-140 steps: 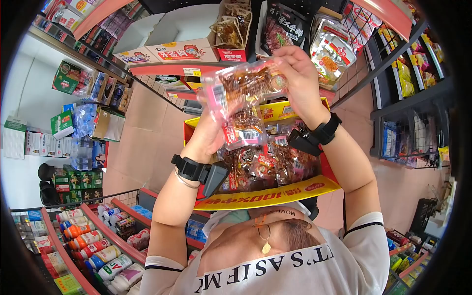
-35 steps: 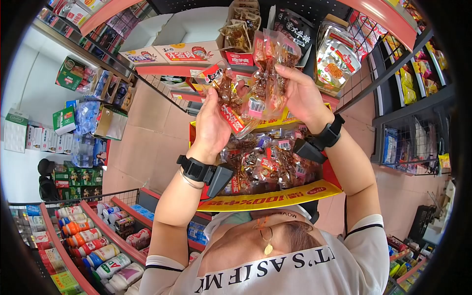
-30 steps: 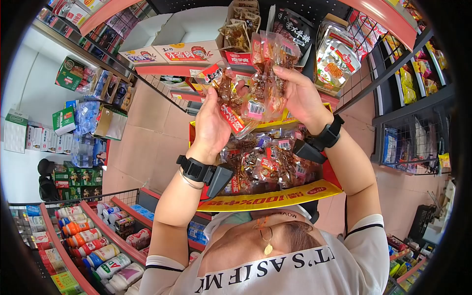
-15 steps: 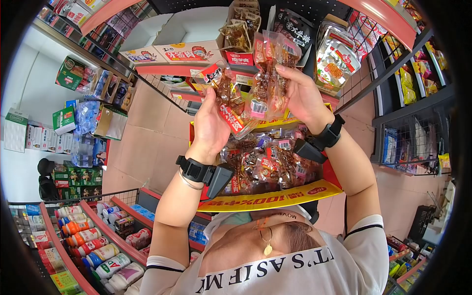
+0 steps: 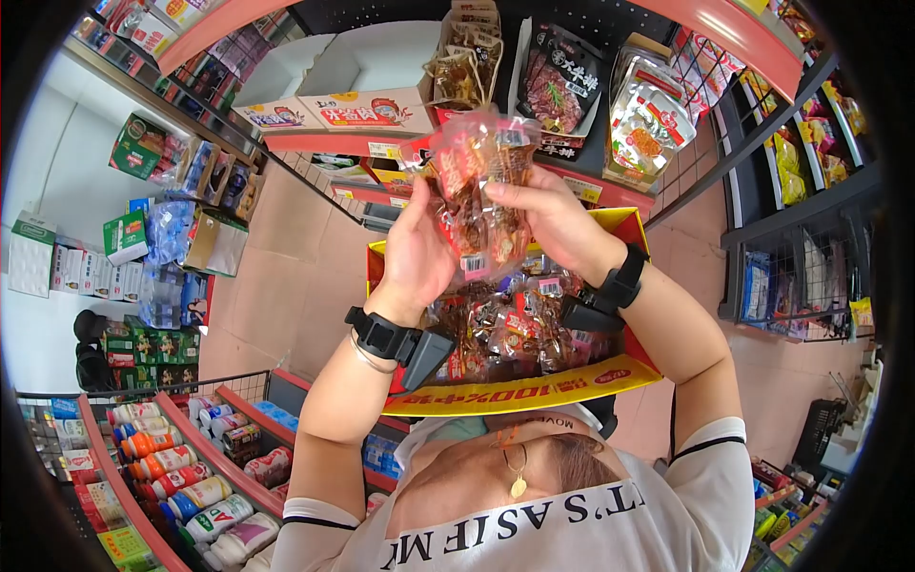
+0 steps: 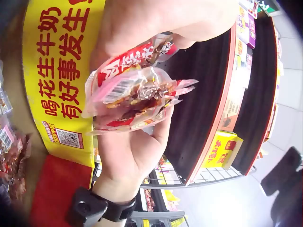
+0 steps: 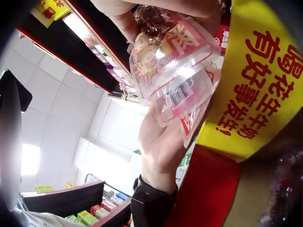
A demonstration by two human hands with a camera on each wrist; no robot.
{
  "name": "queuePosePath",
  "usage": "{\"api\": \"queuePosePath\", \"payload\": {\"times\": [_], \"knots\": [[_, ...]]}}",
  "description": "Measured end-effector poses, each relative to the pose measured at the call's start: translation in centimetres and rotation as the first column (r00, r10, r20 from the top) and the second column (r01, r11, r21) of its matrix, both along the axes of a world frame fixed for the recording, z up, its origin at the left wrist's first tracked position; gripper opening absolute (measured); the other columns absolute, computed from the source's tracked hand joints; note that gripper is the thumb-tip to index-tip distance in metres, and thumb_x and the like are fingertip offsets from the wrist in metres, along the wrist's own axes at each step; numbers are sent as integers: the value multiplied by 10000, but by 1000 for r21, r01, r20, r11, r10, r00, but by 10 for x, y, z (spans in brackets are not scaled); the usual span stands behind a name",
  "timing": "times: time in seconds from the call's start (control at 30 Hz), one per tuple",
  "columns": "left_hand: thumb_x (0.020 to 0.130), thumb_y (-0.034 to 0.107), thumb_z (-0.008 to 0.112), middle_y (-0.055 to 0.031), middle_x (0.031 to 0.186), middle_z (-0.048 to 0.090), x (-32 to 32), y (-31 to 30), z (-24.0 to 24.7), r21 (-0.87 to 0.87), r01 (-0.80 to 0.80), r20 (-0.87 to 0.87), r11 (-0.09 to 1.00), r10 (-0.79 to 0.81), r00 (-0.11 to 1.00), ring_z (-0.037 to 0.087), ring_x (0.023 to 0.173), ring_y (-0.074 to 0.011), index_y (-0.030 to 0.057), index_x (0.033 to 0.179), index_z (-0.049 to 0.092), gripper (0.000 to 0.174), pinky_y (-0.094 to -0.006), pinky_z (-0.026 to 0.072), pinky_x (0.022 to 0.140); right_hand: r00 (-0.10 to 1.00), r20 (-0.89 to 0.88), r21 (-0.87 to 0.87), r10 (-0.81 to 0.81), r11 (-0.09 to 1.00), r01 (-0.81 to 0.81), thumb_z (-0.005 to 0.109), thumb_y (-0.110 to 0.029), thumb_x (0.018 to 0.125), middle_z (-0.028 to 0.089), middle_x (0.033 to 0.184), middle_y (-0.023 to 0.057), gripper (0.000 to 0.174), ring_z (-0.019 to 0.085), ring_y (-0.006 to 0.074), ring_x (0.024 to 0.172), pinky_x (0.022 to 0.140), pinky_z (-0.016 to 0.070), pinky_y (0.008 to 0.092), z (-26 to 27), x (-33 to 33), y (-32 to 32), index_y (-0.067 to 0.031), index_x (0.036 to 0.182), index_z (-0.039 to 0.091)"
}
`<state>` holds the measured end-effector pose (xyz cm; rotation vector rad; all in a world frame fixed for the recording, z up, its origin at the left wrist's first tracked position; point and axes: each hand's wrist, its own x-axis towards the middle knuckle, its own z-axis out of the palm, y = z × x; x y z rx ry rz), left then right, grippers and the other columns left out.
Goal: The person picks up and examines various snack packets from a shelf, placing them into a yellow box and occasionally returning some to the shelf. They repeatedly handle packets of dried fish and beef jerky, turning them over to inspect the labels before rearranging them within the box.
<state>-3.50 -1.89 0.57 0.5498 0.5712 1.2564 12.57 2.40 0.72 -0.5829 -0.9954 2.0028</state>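
Note:
Above an open yellow-and-red carton [image 5: 534, 389], both hands hold clear plastic snack packets [image 5: 467, 181] with brown meat-like pieces and red labels. My left hand [image 5: 419, 250] grips packets at the left, thumb up along their near side. From the right, my right hand [image 5: 558, 217] pinches packets, its thumb lying across their front. The two bunches overlap between the hands. In the left wrist view, pink barcoded ends of the packets [image 6: 125, 92] lie side by side. The right wrist view shows the packets [image 7: 177, 52] stacked close, fingers partly hidden. More such packets [image 5: 515, 324] fill the carton.
Ahead is a shelf with an open white box [image 5: 367, 81], a black beef packet [image 5: 562, 81] and silver packets [image 5: 648, 119]. Shelved bottles [image 5: 181, 477] stand at lower left. A wire rack [image 5: 801, 267] is at right.
My right hand has moved left and slightly down, bringing its packets against those in my left hand. The black beef packet on the shelf behind is now uncovered.

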Motion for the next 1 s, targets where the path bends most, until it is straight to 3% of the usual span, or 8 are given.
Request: {"api": "queuePosePath", "payload": {"times": [0.17, 0.23, 0.3, 0.37, 0.43, 0.53, 0.8, 1.0], "knots": [[967, 434, 287, -123, 1350, 397, 5, -2, 10, 26, 35, 9, 999, -35, 999, 380, 1253, -269, 50, 1352, 310, 543, -447, 306, 1047, 1000, -15, 48, -24, 999, 25, 639, -129, 835, 607, 1088, 34, 336, 561, 124, 998, 911, 417, 294, 0, -2, -1, -41, 1145, 545], [959, 460, 293, -114, 1360, 385, 7, -2, 5, 27, 4, -92, 1000, -2, 996, 378, 1255, -264, 58, 1360, 300, 568, -449, 305, 1047, 996, -81, -75, -26, 997, 20, 639, -130, 836, 614, 1076, 32, 318, 573, 122, 976, 890, 434, 294, 4, 0, -1, -41, 1129, 555], [938, 413, 417, -98, 1362, 382, 3, 0, -6, 54, 36, -130, 998, -29, 991, 376, 1258, -250, 70, 1369, 284, 567, -440, 307, 1046, 996, -75, -93, -54, 995, 47, 636, -128, 837, 619, 1067, 38, 305, 582, 122, 958, 872, 447, 298, 4, 1, 1, -42, 1120, 562], [853, 136, 609, -73, 1316, 420, 4, -3, -8, 99, 58, -191, 993, -38, 981, 379, 1244, -199, 89, 1355, 301, 592, -387, 292, 1051, 991, -62, -9, -121, 993, 120, 628, -123, 844, 620, 1054, 41, 297, 578, 119, 961, 862, 453, 299, 3, 1, 3, -37, 1120, 558], [737, 30, 716, -69, 1297, 425, 11, -6, -8, 145, 7, -311, 989, 39, 950, 400, 1220, -193, 67, 1345, 292, 742, -355, 340, 1016, 985, -51, 39, -165, 985, 167, 622, -124, 850, 616, 1059, 42, 293, 574, 115, 961, 857, 454, 293, -2, -2, 2, -32, 1120, 552], [746, 30, 713, -72, 1273, 439, 16, -5, -17, 209, -44, -465, 977, 139, 874, 437, 1180, -188, 61, 1317, 295, 708, -351, 367, 998, 967, -37, 179, -252, 950, 255, 607, -108, 865, 596, 1071, 39, 306, 557, 100, 952, 837, 456, 274, -2, -7, -6, -12, 1136, 504], [836, 62, 627, -71, 1210, 497, 6, -3, -19, 207, -87, -508, 974, 183, 842, 540, 1066, -192, 87, 1300, 325, 554, -341, 519, 809, 971, -7, 249, -238, 940, 232, 615, -112, 859, 570, 1068, 40, 395, 545, 93, 935, 817, 458, 265, -4, -11, -7, -15, 1198, 435], [823, 23, 627, -65, 1166, 529, 1, 1, -1, 130, -135, -441, 982, 180, 879, 549, 1040, -166, 50, 1265, 363, 516, -322, 482, 861, 967, 3, 373, -256, 897, 237, 601, -178, 871, 526, 1135, 69, 474, 500, 111, 1030, 873, 422, 291, -13, -12, -6, -19, 1259, 380]]}}
